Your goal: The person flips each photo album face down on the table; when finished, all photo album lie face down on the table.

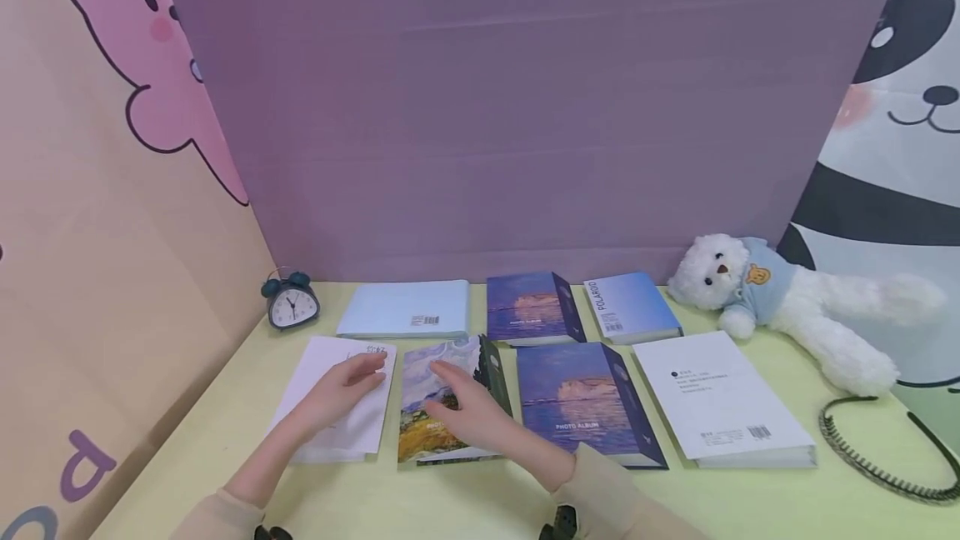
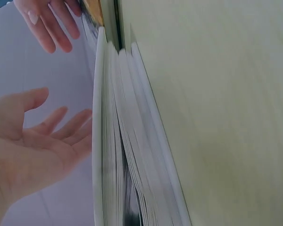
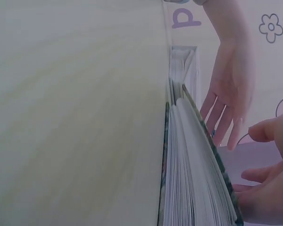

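Observation:
My left hand [image 1: 340, 392] is held over a white album [image 1: 367, 432] at the front left, fingers loosely bent and holding nothing. In the left wrist view its palm [image 2: 42, 146] faces the album's cover edge, and the page block [image 2: 125, 127] shows side-on. My right hand [image 1: 472, 408] hovers over a photo album with a landscape painting cover [image 1: 427, 436], thumb and fingers spread apart. Seen from the right wrist, the fingers [image 3: 262, 188] lie right by the raised edge of that album's cover [image 3: 210, 141]; the white pages fan slightly below it.
Right of the hands lie a purple seascape photo album [image 1: 573, 394] and a white book [image 1: 720, 394]. Behind are a pale blue album [image 1: 405, 307], a smaller seascape album [image 1: 528, 302] and a blue Polaroid album [image 1: 633, 307]. An alarm clock [image 1: 292, 305], plush bear [image 1: 772, 282] and black headband [image 1: 862, 461] stand or lie outward.

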### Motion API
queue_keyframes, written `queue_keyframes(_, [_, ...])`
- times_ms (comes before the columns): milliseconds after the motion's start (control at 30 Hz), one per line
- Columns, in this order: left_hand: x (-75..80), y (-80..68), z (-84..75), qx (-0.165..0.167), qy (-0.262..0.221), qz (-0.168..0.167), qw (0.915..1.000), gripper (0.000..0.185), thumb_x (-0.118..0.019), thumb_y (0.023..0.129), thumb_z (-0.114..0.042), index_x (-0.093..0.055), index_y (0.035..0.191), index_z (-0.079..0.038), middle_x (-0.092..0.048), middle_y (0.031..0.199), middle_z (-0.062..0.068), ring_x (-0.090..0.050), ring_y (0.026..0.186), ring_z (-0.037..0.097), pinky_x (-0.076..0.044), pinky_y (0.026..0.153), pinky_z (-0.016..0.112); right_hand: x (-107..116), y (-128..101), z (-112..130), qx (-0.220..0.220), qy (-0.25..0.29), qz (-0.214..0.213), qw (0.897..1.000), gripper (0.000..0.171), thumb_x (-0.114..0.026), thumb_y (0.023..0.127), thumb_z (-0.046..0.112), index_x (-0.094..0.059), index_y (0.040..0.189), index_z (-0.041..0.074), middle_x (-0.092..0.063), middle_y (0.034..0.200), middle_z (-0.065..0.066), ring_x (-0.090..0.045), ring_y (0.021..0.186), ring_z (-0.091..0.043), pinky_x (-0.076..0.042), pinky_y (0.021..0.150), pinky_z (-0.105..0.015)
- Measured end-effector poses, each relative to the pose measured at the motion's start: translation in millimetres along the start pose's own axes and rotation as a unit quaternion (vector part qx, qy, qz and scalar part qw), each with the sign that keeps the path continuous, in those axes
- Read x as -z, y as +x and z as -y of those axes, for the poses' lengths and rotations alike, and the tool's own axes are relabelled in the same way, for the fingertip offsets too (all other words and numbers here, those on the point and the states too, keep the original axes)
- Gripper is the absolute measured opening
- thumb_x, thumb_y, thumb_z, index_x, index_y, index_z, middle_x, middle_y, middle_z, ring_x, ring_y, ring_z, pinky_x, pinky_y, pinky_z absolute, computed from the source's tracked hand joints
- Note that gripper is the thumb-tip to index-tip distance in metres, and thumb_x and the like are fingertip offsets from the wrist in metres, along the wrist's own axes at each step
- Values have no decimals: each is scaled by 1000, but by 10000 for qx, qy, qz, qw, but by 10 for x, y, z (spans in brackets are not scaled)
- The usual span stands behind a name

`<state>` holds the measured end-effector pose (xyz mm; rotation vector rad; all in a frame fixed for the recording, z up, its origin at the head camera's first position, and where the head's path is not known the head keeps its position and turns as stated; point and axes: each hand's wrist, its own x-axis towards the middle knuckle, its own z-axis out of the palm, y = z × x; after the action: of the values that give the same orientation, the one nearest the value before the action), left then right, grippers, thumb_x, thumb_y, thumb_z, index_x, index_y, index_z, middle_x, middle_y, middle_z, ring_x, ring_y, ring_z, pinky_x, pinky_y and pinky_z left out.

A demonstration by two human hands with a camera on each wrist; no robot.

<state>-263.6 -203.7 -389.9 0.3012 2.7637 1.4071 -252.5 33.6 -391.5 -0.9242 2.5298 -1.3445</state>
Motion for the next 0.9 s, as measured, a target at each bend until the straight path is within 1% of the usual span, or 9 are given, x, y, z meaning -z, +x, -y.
queue_keyframes(200, [133, -79, 58, -224, 54, -301, 9993, 41, -52, 97, -18, -49, 134, -2, -56, 131, 17, -51, 123, 32, -40, 104, 45, -101, 56, 95, -44, 69, 141, 9999, 55, -51, 97, 25, -33, 145, 4, -35, 148, -16, -36, 135, -35, -36, 105, -53])
queue_keyframes(300, [203, -123, 80, -240, 30, -427, 9988, 41, -51, 97, -20, -49, 135, -3, -56, 132, 17, -49, 125, 33, -39, 105, 46, -152, 83, 137, -92, 137, 193, 9997, 55, -52, 97, 26, -34, 145, 5, -36, 148, -15, -38, 133, -34, -38, 104, -52])
queue_keyframes(400, [268, -159, 100, -226, 61, -486, 9985, 43, -50, 98, -23, -47, 136, -3, -52, 135, 18, -45, 129, 34, -37, 106, 48, -197, 106, 173, -147, 171, 216, 9995, 55, -53, 96, 27, -35, 144, 5, -37, 147, -14, -39, 132, -34, -39, 103, -51])
queue_keyframes(467, [311, -182, 119, -167, 105, -524, 9984, 44, -49, 99, -25, -47, 136, -3, -50, 137, 18, -43, 130, 34, -35, 107, 49, -232, 124, 190, -119, 131, 210, 9996, 54, -54, 96, 25, -37, 143, 4, -38, 146, -15, -38, 133, -34, -38, 104, -51])
queue_keyframes(567, [363, -215, 151, -43, 221, -594, 9980, 45, -49, 99, -25, -46, 137, -2, -47, 139, 20, -42, 130, 37, -35, 107, 50, -279, 147, 209, -169, 191, 236, 9994, 53, -54, 95, 24, -39, 141, 2, -35, 148, -17, -33, 136, -34, -33, 107, -53])
queue_keyframes(667, [407, -248, 183, 170, 355, -623, 9973, 47, -50, 98, -24, -44, 138, -1, -46, 139, 22, -43, 129, 39, -35, 106, 51, -327, 169, 212, -302, 276, 273, 9988, 53, -55, 95, 24, -40, 140, 0, -31, 149, -19, -28, 139, -35, -28, 109, -54])
queue_keyframes(733, [432, -272, 195, 285, 389, -624, 9969, 49, -51, 98, -24, -42, 139, 0, -43, 140, 24, -42, 128, 41, -35, 106, 51, -355, 182, 209, -438, 273, 346, 9981, 54, -54, 95, 26, -40, 141, 1, -31, 150, -19, -27, 139, -35, -28, 110, -54])
queue_keyframes(833, [471, -303, 209, 442, 390, -640, 9962, 51, -50, 98, -25, -39, 141, 0, -38, 144, 26, -39, 130, 42, -32, 108, 52, -387, 199, 201, -527, 257, 503, 9970, 56, -55, 95, 28, -38, 142, 1, -30, 150, -18, -27, 139, -34, -29, 110, -53])
queue_keyframes(900, [491, -314, 221, 469, 390, -689, 9958, 51, -50, 98, -25, -40, 141, 0, -38, 143, 26, -39, 130, 42, -32, 107, 54, -407, 212, 191, -561, 244, 625, 9962, 58, -55, 95, 30, -37, 142, 2, -30, 150, -17, -27, 140, -33, -30, 110, -52])
